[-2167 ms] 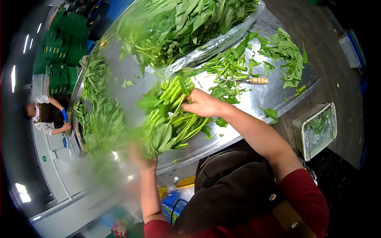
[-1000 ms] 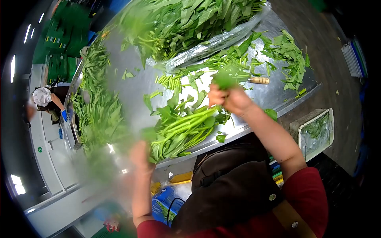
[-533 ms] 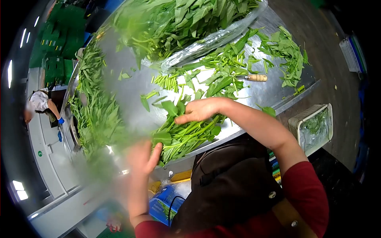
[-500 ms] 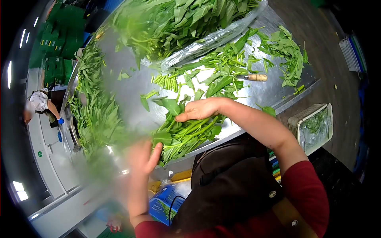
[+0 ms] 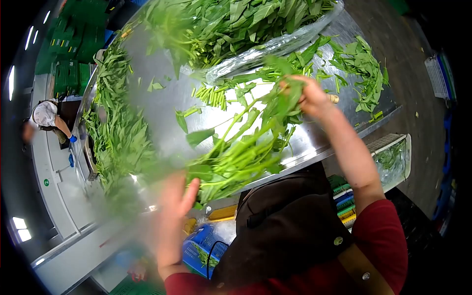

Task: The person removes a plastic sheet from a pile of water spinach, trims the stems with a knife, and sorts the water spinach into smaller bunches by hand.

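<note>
My left hand (image 5: 174,196) is blurred at the lower left, its thumb raised against a bunch of green leafy stems (image 5: 236,162); its fingers wrap the bunch's near end. Over the metal table, my right hand (image 5: 309,96) pinches leafy shoots (image 5: 282,105) at the bunch's upper right end. A big heap of leafy greens (image 5: 246,24) lies on clear plastic (image 5: 275,49) at the top. Short cut stems (image 5: 212,96) and loose leaves are scattered below it. Behind my right hand shows the end of a wooden handle (image 5: 334,99).
More greens line the table's left side (image 5: 118,132), with a small pile (image 5: 364,73) at the right. A white basket (image 5: 393,157) stands beyond the right edge, a blue crate (image 5: 201,250) below. A co-worker (image 5: 46,115) with a blue glove is far left.
My right hand has moved up and right from the middle of the bunch, drawing leafy shoots with it. My left hand stays in nearly the same place.
</note>
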The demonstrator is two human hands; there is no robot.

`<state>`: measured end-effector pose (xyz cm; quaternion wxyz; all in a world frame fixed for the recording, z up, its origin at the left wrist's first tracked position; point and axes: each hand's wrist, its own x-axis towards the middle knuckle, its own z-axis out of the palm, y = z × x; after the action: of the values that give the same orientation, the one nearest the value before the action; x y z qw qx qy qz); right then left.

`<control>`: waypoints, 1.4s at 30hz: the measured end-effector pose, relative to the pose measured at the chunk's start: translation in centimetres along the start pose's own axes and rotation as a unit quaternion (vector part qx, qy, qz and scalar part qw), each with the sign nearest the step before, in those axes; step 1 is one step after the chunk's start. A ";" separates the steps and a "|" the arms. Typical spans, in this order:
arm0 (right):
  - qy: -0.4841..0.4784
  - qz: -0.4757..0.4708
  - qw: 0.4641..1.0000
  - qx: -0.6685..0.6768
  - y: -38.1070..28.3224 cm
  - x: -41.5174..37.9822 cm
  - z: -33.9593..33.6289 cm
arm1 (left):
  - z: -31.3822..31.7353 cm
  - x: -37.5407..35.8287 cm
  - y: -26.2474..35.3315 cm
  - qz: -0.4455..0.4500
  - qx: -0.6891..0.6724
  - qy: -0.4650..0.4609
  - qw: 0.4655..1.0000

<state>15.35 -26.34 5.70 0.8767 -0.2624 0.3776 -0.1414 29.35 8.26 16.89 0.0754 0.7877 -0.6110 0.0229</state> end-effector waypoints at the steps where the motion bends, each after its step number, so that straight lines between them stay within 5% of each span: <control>1: -0.137 0.029 0.978 -0.152 -1.4 2.1 -4.7 | -0.4 -0.3 -0.5 0.042 0.039 0.034 0.998; 2: -0.121 0.035 0.913 -0.389 -2.3 2.6 -4.9 | -0.7 -0.6 -1.0 0.061 0.057 0.052 0.995; 3: -0.067 -0.026 0.752 -0.655 -1.7 2.3 -4.4 | -0.9 -0.8 -1.4 0.080 0.076 0.069 0.992; 4: -0.004 -0.084 0.513 -0.855 -0.9 1.8 -3.6 | -0.9 -0.8 -1.5 0.083 0.078 0.076 0.991; 5: -0.021 -0.096 0.427 -0.899 -1.1 1.3 -2.6 | -1.2 -0.6 -1.5 0.082 0.080 0.079 0.990; 6: -0.046 -0.254 0.484 -0.836 -0.2 1.3 -3.1 | -1.5 -0.3 -1.4 0.085 0.075 0.084 0.990; 7: -0.089 -0.306 0.580 -0.750 -0.3 0.4 -0.9 | -1.5 -0.2 -1.4 0.090 0.073 0.088 0.989; 8: -0.147 -0.356 0.603 -0.699 -0.2 0.1 0.6 | -1.6 0.0 -1.4 0.097 0.071 0.089 0.989; 10: -0.293 -0.321 0.704 -0.562 -0.8 -0.2 4.0 | -1.8 0.3 -1.4 0.116 0.067 0.080 0.988; 14: -0.490 -0.337 0.663 -0.455 0.8 0.8 8.4 | -1.6 -0.1 -1.3 0.080 0.059 0.027 0.995; 16: -0.593 -0.180 0.635 -0.462 0.7 -0.2 9.9 | -1.3 -0.4 -1.2 0.056 0.051 0.009 0.997; 17: -0.600 -0.111 0.644 -0.461 2.2 0.9 9.7 | -1.2 -0.3 -1.1 0.060 0.046 0.006 0.997; 21: -0.414 -0.009 0.871 -0.266 1.6 1.3 6.8 | -1.8 -0.1 -0.8 0.101 0.038 0.046 0.993; 22: -0.403 0.090 0.880 -0.237 0.3 1.0 5.9 | -2.0 0.0 -0.9 0.122 0.042 0.059 0.990; 24: -0.361 0.090 0.893 -0.253 -1.6 1.3 3.2 | -2.1 -0.9 -1.3 0.080 0.035 0.057 0.995; 25: -0.285 0.055 0.882 -0.371 -1.7 2.4 1.5 | -2.3 -1.5 -1.2 0.032 0.029 0.054 0.998; 26: -0.232 0.026 0.734 -0.638 -1.5 4.6 -0.5 | -2.3 -1.9 -1.0 -0.016 0.023 0.052 0.998; 28: -0.172 -0.117 0.436 -0.875 -0.1 3.9 -0.8 | -2.2 -2.2 -1.4 -0.011 0.019 0.061 0.998; 30: -0.317 -0.206 0.668 -0.640 1.8 3.4 0.1 | -1.6 -2.5 -1.9 -0.011 0.024 0.066 0.997; 32: -0.357 -0.080 0.746 -0.556 2.8 1.1 3.9 | -1.3 -3.1 -2.3 -0.016 0.027 0.065 0.997; 33: -0.452 -0.098 0.791 -0.399 5.1 2.0 4.9 | -1.0 -3.2 -2.3 -0.018 0.028 0.067 0.997; 36: -0.414 0.120 0.879 -0.201 7.4 2.2 5.5 | -0.2 -2.7 -2.2 -0.025 0.023 0.088 0.996; 38: -0.435 0.107 0.870 -0.208 5.8 2.5 4.8 | -0.3 -2.4 -2.2 -0.011 0.071 0.072 0.995; 39: -0.322 -0.018 0.916 -0.239 6.2 1.6 4.7 | -0.4 -1.8 -1.5 -0.026 0.067 0.069 0.995; 40: -0.242 0.054 0.928 -0.278 3.7 0.9 4.5 | -0.5 -1.5 -1.2 -0.040 0.062 0.066 0.995; 42: -0.274 0.036 0.961 -0.005 1.7 2.9 0.9 | 1.9 -3.0 -2.6 -0.108 -0.010 0.099 0.989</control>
<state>18.00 -25.92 3.57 0.9498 -0.2814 0.1333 -0.0305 30.98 11.44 14.42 0.1456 0.8419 -0.5124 0.0866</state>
